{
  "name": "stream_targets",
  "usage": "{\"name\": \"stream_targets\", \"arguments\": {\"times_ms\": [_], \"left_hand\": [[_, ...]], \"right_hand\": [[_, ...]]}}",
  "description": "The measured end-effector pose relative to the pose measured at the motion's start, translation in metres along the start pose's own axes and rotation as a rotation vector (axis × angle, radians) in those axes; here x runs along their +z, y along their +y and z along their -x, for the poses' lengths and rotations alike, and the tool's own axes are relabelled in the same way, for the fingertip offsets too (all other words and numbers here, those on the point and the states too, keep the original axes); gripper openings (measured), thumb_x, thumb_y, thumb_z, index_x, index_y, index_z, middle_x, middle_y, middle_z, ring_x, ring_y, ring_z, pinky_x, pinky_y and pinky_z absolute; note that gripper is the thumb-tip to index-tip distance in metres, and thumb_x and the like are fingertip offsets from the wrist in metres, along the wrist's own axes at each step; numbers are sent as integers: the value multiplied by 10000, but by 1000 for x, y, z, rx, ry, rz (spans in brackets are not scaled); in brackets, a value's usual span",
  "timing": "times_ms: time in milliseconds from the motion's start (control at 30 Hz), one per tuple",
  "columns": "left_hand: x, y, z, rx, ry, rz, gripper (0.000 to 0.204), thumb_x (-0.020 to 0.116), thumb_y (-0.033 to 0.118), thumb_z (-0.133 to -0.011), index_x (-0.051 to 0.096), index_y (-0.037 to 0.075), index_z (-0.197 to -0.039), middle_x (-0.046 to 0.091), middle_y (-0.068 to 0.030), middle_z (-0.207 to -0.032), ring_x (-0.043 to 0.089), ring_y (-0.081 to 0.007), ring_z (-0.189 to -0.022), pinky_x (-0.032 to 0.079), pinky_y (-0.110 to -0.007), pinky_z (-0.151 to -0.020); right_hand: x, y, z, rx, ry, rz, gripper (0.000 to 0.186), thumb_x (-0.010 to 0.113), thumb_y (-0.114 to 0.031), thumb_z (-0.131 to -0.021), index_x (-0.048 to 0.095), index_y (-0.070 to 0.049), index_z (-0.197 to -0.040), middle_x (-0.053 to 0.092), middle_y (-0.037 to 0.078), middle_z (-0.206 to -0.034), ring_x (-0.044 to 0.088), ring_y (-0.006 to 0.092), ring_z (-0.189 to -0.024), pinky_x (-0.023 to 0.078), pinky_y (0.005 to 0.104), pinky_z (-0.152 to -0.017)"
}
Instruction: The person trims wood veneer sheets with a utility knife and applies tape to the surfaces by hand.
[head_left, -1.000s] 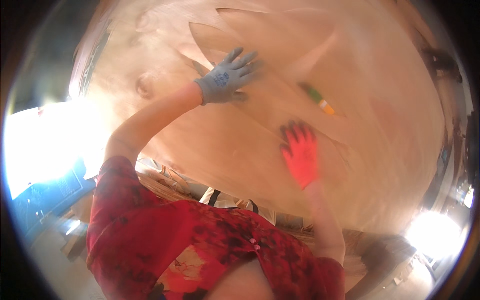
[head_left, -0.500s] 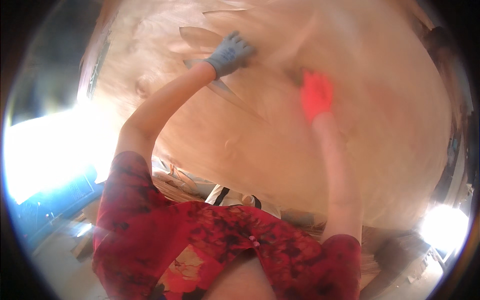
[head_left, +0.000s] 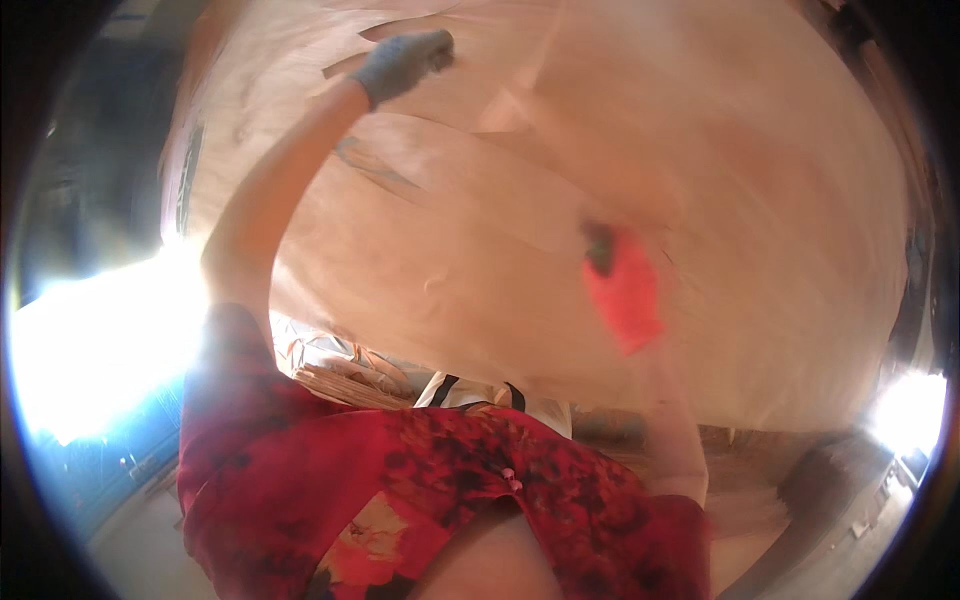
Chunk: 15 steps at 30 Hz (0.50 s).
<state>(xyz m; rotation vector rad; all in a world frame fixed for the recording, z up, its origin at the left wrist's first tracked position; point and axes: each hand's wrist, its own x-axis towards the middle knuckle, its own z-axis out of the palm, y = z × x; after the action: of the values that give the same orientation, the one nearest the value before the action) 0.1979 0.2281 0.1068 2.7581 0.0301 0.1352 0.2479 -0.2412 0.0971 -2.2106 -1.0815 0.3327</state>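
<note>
We look down over our own red patterned sleeves [head_left: 330, 470] at a broad stack of thin wood veneer sheets [head_left: 760, 200], pale tan and lit warmly, which fills most of the view from the upper left to the right rim. Our left hand [head_left: 402, 62], in a grey-blue glove, reaches far up and away from us, near the top edge of the view; the fingers are curled into a closed grip on the edge of a loose veneer strip [head_left: 390, 30] that lies on top of the stack. Our left forearm runs bare from the sleeve up to that glove, crossing the left part of the sheets. Our right hand [head_left: 622, 290], in an orange-red glove, is nearer to us, right of the middle, over the top sheet; it is smeared by motion blur, so we cannot tell whether its fingers are spread or pressed together, nor whether it touches the wood. A small dark object [head_left: 600, 248] shows at the upper end of that glove, too blurred to name. Below the stack's near edge we see a heap of veneer scraps [head_left: 340, 375]. Strong glare burns out the left side and a spot at the lower right.
</note>
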Motion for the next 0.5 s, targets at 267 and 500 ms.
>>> {"name": "stream_targets", "arguments": {"times_ms": [267,500], "left_hand": [[-75,8,-143,27,374,-285,94,701,187,-859,678,96,-863,684,-148,-785,653,-327,-698,511,-426,-641],[-57,43,-168,43,1110,-735,631,683,236,-901,454,37,-1455,551,-257,-1391,552,-453,-1185,433,-533,-994]], "right_hand": [[62,30,21,180,-215,193,627,658,-71,-853,474,-127,-1450,410,111,-1583,547,327,-1290,502,474,-1001],[60,24,24,197,-215,220,623,634,-128,-901,432,-122,-1491,447,120,-1556,600,340,-1224,508,437,-978]]}}
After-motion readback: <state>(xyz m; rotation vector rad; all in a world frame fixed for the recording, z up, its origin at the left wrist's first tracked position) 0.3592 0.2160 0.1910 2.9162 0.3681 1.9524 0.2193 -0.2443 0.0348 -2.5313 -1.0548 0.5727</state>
